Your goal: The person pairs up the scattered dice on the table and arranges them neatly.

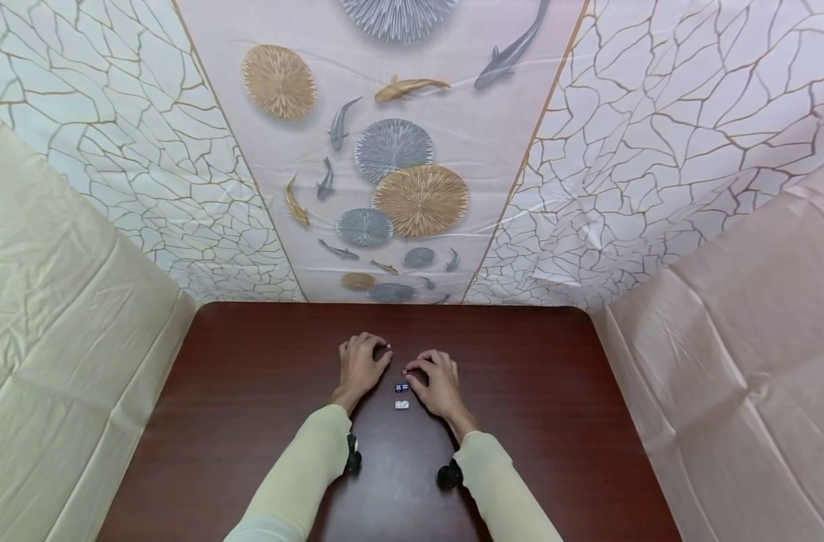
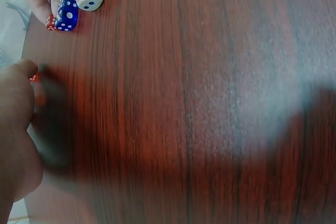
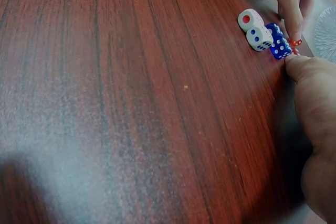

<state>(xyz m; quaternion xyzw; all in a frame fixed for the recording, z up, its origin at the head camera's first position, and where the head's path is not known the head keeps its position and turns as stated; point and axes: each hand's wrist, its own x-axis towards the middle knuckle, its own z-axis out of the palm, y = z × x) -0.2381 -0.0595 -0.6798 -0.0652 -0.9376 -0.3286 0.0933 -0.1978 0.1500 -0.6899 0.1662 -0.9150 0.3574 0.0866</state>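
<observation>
In the head view my left hand [image 1: 361, 369] pinches a small red die [image 1: 387, 346] between thumb and fingers, low over the table. The left wrist view shows only an edge of that die [image 2: 34, 78] past the thumb. My right hand [image 1: 442, 386] has thumb and fingertips around another red die [image 1: 405, 371], nearer the body. This second die [image 2: 51, 22] touches or nearly touches a pair of blue dice [image 1: 401, 388] with white dots. On the near side of the blue pair sits a pair of white dice [image 1: 401, 405], side by side.
A dark reddish-brown wooden table [image 1: 249, 436] lies under both hands. Behind it hangs a patterned cloth [image 1: 418, 135] with fish and round leaves, and pale cloth walls [image 1: 59, 301] stand at both sides. Each wrist wears a small black camera [image 1: 449, 475].
</observation>
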